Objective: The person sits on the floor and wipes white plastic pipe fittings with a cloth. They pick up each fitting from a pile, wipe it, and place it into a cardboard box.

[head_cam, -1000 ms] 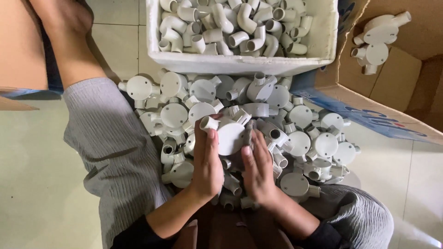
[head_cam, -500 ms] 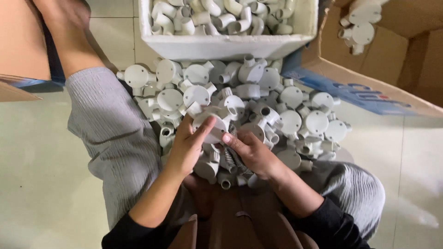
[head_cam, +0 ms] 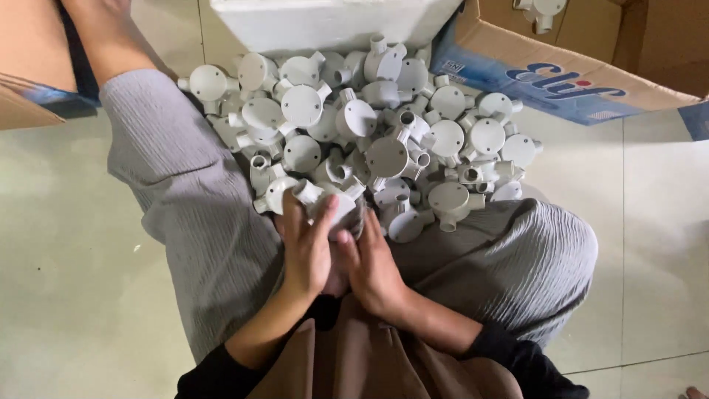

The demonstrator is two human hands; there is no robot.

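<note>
Both my hands hold one white round plastic junction box (head_cam: 336, 208) with short pipe outlets, close to my body. My left hand (head_cam: 306, 247) wraps its left side, fingers up over the rim. My right hand (head_cam: 373, 270) grips it from below and to the right. Just beyond lies a pile of several similar white junction boxes (head_cam: 384, 125) on the floor between my grey-clad legs (head_cam: 185, 185).
A white foam box (head_cam: 325, 22) stands behind the pile. An open cardboard carton (head_cam: 561, 70) with more fittings lies at the upper right. Another brown carton (head_cam: 29, 59) sits at the upper left. Pale floor tiles (head_cam: 66, 281) surround me.
My hands have pulled the junction box nearer to my body and closed around it. The view has tilted down, so the foam box and cartons sit higher in frame.
</note>
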